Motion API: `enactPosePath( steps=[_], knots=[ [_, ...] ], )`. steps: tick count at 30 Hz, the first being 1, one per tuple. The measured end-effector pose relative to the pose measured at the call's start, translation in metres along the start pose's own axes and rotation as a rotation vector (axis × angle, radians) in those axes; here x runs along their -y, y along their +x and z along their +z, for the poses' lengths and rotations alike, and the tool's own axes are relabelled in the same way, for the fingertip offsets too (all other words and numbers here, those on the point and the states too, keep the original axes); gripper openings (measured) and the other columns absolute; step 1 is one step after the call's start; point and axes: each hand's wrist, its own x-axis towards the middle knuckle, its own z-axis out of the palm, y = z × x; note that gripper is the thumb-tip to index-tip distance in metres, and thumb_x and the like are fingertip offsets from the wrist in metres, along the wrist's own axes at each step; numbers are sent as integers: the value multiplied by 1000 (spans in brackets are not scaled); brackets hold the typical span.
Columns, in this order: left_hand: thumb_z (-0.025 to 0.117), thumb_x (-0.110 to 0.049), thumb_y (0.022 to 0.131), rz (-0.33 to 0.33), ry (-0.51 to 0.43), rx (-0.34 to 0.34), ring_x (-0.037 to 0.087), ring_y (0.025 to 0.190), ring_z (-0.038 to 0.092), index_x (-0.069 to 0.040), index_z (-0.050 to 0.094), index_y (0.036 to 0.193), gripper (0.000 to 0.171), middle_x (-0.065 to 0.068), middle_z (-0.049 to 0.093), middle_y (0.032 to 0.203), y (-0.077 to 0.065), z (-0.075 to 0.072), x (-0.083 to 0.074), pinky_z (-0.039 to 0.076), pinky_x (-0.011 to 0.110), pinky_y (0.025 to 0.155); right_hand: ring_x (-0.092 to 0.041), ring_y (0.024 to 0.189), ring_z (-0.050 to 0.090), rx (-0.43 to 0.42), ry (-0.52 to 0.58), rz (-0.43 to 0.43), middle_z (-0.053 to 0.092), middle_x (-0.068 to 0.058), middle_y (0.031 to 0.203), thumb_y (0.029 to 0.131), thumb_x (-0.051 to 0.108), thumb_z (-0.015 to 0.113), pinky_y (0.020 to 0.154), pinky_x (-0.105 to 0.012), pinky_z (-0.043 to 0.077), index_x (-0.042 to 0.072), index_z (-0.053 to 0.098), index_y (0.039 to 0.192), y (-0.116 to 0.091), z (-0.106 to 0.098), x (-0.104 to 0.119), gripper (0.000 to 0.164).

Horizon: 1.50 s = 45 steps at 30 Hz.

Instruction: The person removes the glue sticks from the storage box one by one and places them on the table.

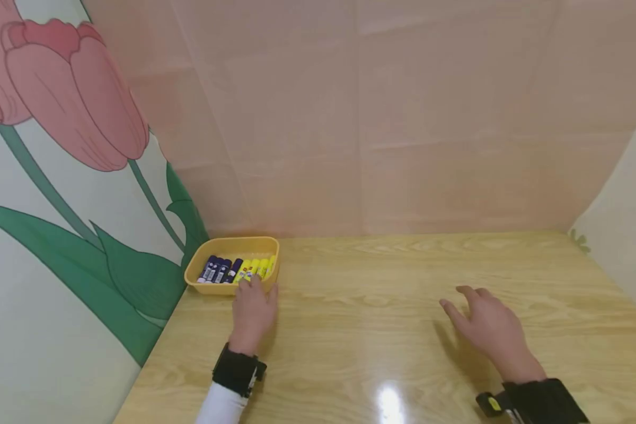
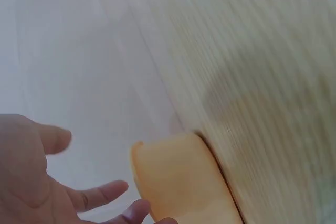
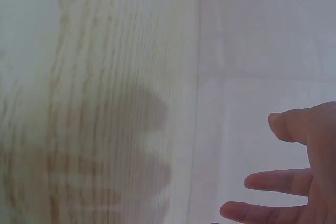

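At the table's far left corner sits a yellow plastic basket (image 1: 201,288). Inside lie dark blue tubes with white labels (image 1: 218,271), glue sticks by their look, beside several yellow tubes (image 1: 262,270). My left hand (image 1: 254,312) reaches to the basket's near rim, its fingertips overlapping the rim in the head view. In the left wrist view, the fingers (image 2: 105,192) are spread beside the basket's outer wall (image 2: 184,177), with nothing between them. My right hand (image 1: 490,324) hovers over the right part of the table, fingers loosely bent and holding nothing; its fingers (image 3: 278,182) are apart in the right wrist view.
The wood-grain table (image 1: 350,330) runs back to a pinkish covered wall (image 1: 360,135). On the left stands a panel with painted tulips (image 1: 74,94), close to the basket. A white panel (image 1: 622,229) borders the right side.
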Motion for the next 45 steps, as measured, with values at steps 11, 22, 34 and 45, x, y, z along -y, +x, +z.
enactPosePath(
  steps=[11, 22, 34, 45],
  knots=[
    [37, -29, 107, -152, 59, -185, 56, 105, 53, 11, 39, 135, 49, 41, 45, 117, 47, -16, 53, 49, 63, 82, -54, 97, 60, 6, 19, -10, 52, -39, 126, 97, 61, 50, 61, -57, 51, -5, 54, 134, 4, -1, 5, 76],
    [30, -30, 106, -379, 106, -104, 58, 105, 52, 14, 33, 137, 53, 41, 44, 120, 71, -42, 116, 48, 66, 82, -53, 96, 60, -2, 20, -19, 51, -38, 126, 96, 59, 55, 64, -60, 51, -6, 56, 131, 2, 3, 6, 74],
    [22, -22, 105, -379, -24, -37, 58, 108, 55, 16, 39, 124, 46, 43, 53, 116, 72, -41, 143, 46, 66, 87, -52, 89, 63, -5, -1, -22, 50, -40, 128, 96, 61, 52, 62, -58, 52, -7, 53, 135, 0, 6, 2, 78],
    [29, -10, 99, -289, -74, 21, 58, 107, 54, 19, 38, 124, 39, 45, 52, 114, 76, -42, 147, 45, 64, 89, -48, 75, 63, -42, -1, -19, 50, -43, 125, 95, 58, 55, 53, -53, 49, -5, 42, 144, -2, 4, -2, 80]
  ],
)
